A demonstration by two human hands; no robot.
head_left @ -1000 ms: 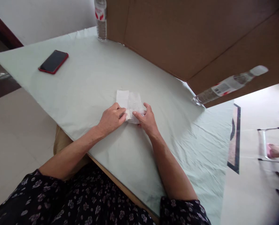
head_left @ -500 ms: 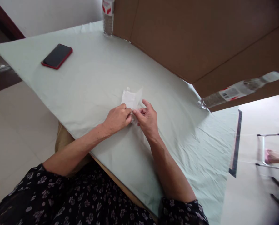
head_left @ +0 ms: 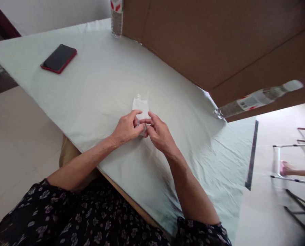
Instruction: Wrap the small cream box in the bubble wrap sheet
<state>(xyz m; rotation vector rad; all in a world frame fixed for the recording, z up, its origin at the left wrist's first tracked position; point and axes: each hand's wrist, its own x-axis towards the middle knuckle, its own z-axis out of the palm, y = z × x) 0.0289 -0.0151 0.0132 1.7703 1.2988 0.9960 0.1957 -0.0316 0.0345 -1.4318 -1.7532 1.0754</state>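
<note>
On the cloth-covered table before me lies a small, flat white packet (head_left: 141, 105), paper or thin plastic, with a translucent strip at its far edge. My left hand (head_left: 127, 128) bends over its near left corner, thumb and fingers curled in on it. From the other side my right hand (head_left: 159, 132) grips the near right part, its thumb tip close to the left thumb and a finger reaching across. Both hands cover the packet's near end, so what exactly lies between the fingertips is partly hidden.
A phone (head_left: 59, 58) in a red case lies at the far left. Brown cardboard (head_left: 183, 41) stands along the back right, with one clear bottle (head_left: 116, 22) at its left end and another bottle (head_left: 254, 100) at its right. A person's foot (head_left: 287, 168) shows beyond the table.
The translucent flap raised at the packet's right has gone down. My left hand has unfolded somewhat from its tighter fist, and both hands' fingertips have come closer together. The view has shifted slightly.
</note>
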